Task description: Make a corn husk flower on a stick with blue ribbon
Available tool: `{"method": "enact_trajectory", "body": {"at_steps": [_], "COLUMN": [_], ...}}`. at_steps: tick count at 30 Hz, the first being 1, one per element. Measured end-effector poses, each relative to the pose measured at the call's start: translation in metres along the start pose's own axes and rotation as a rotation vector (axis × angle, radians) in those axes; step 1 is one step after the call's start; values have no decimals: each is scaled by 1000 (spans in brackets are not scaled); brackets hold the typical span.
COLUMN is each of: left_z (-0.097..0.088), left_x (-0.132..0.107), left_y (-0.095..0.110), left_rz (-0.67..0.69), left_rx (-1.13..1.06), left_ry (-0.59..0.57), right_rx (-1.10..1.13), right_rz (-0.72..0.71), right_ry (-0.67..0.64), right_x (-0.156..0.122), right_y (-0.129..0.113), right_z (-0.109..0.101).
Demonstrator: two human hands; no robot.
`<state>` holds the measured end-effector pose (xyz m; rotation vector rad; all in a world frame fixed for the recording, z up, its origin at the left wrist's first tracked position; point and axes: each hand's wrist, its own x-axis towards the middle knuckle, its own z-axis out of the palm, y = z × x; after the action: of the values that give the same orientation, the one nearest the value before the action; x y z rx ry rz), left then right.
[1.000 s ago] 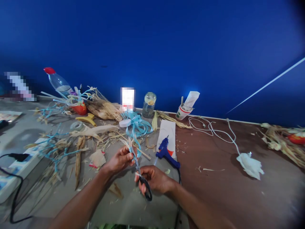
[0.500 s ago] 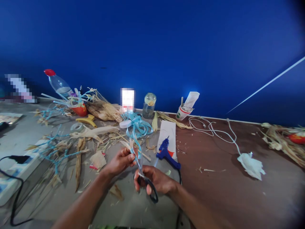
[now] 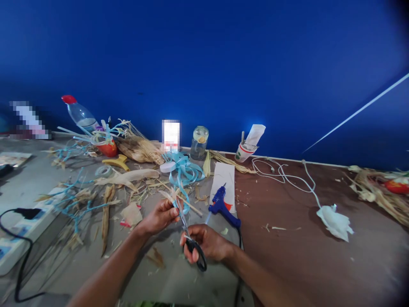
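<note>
My left hand (image 3: 159,217) pinches a small piece of dried husk wrapped in light blue ribbon (image 3: 177,200), held just above the table. My right hand (image 3: 208,243) grips black-handled scissors (image 3: 191,241), whose blades point up and left at the held piece. The ribbon runs back from the piece to a loose light blue ribbon pile (image 3: 185,167) beside a white tape roll (image 3: 168,166). Both hands are closed.
A blue glue gun (image 3: 223,206) lies on white paper right of my hands. Dried husks and blue-wrapped stems (image 3: 76,196) litter the left. A glass jar (image 3: 199,142), paper cup (image 3: 245,150), plastic bottle (image 3: 79,114), white cable (image 3: 287,177) and crumpled tissue (image 3: 335,221) sit further out.
The scissors shifted slightly against the ribbon piece, the handles closing a little. Both hands stayed in nearly the same place.
</note>
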<state>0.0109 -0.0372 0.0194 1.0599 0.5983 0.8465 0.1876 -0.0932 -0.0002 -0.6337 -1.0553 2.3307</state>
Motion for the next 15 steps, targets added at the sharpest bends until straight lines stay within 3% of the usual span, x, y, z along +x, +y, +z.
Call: {"method": "enact_trajectory", "body": {"at_steps": [8,12,15], "left_z": [-10,-5,-2], "left_x": [-2,-1,0], "left_y": [-7,-7,-6], "left_rz": [22,12,11], "left_rx": [81,58,30], "left_ry": [-45,-47,-28], "right_rx": [-58,-3,2], "right_rz": [36,-7,-26], "right_ry": [29,-43,-22], "right_x": [-3,-4,-2], "right_y": [1,-3,-4], "right_z": [-5,0,3]}}
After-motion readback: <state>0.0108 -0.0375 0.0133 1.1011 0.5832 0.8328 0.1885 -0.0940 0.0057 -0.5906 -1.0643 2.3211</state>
